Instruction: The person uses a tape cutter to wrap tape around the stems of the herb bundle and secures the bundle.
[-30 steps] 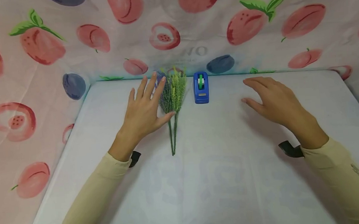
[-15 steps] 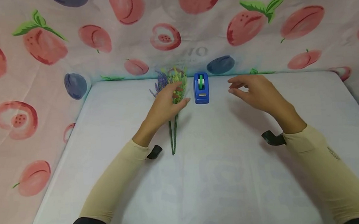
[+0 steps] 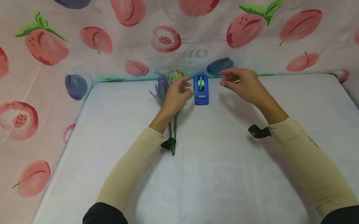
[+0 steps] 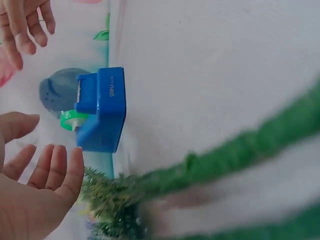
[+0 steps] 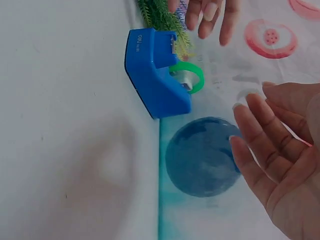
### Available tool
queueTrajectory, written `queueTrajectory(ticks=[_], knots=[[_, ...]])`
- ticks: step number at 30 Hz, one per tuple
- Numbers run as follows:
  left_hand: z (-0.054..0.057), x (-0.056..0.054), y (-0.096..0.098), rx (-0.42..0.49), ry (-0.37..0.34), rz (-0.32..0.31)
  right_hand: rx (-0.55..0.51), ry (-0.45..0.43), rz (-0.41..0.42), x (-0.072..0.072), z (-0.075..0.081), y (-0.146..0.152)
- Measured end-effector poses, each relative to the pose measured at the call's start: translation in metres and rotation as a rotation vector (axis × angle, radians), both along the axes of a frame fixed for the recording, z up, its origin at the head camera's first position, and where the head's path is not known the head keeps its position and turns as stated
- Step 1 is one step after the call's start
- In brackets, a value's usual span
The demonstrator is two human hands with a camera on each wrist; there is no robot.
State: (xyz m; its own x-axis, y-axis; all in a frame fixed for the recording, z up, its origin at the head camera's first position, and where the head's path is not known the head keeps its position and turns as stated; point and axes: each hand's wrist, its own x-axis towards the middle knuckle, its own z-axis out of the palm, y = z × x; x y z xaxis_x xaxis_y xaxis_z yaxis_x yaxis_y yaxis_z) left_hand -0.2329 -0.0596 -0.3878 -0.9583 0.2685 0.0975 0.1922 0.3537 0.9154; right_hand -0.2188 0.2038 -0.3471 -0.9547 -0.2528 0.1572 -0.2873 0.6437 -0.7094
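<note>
A blue tape dispenser (image 3: 202,98) with a green tape roll (image 4: 74,120) stands near the back edge of the table, between my two hands. My left hand (image 3: 176,96) hovers just left of it, over the artificial flowers, its fingers relaxed and holding nothing. On the other side my right hand (image 3: 242,86) is held in the air with loosely bent fingers, also holding nothing. The purple and yellow-green flower sprigs (image 3: 162,85) lie with their thin green stems (image 3: 175,130) toward me; my left hand and wrist hide part of them.
The white tabletop (image 3: 219,175) meets a pink cloth (image 3: 100,69) printed with peaches and plums, which hangs behind and along the left side. A black wrist camera mount (image 3: 168,143) sits over the stems in the head view, and another mount (image 3: 258,131) is on the right wrist.
My left hand has moved right across the flowers to beside the tape dispenser, its spread fingers relaxing. My right hand has come left toward the dispenser. Dispenser and flowers have stayed in place.
</note>
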Motion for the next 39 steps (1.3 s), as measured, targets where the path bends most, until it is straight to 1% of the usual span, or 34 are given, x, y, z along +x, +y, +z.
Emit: queueTrajectory(ticks=[5, 8, 13, 17, 21, 24, 27, 33, 39], knots=[[-0.005, -0.011, 0.009, -0.022, 0.026, -0.004, -0.041, -0.034, 0.048, -0.013, -0.009, -0.007], [-0.008, -0.016, 0.013, -0.023, 0.023, -0.002, -0.08, -0.058, 0.084, -0.019, -0.014, -0.011], [-0.012, -0.023, 0.02, 0.027, -0.019, 0.01, -0.148, -0.084, 0.107, -0.028, -0.021, -0.017], [-0.016, -0.029, 0.023, 0.019, -0.061, 0.021, -0.171, -0.11, 0.11, -0.032, -0.025, -0.021], [-0.017, -0.031, 0.025, 0.005, -0.086, 0.005, -0.176, -0.129, 0.11, -0.036, -0.028, -0.023], [-0.018, -0.033, 0.027, 0.026, -0.094, -0.013, -0.174, -0.141, 0.107, -0.039, -0.03, -0.025], [-0.02, -0.035, 0.029, 0.043, -0.097, -0.018, -0.178, -0.154, 0.107, -0.042, -0.033, -0.026], [-0.021, -0.038, 0.033, 0.033, -0.11, -0.008, -0.188, -0.175, 0.104, -0.046, -0.039, -0.026], [-0.018, -0.039, 0.035, 0.027, -0.14, 0.003, -0.179, -0.207, 0.088, -0.048, -0.042, -0.028]])
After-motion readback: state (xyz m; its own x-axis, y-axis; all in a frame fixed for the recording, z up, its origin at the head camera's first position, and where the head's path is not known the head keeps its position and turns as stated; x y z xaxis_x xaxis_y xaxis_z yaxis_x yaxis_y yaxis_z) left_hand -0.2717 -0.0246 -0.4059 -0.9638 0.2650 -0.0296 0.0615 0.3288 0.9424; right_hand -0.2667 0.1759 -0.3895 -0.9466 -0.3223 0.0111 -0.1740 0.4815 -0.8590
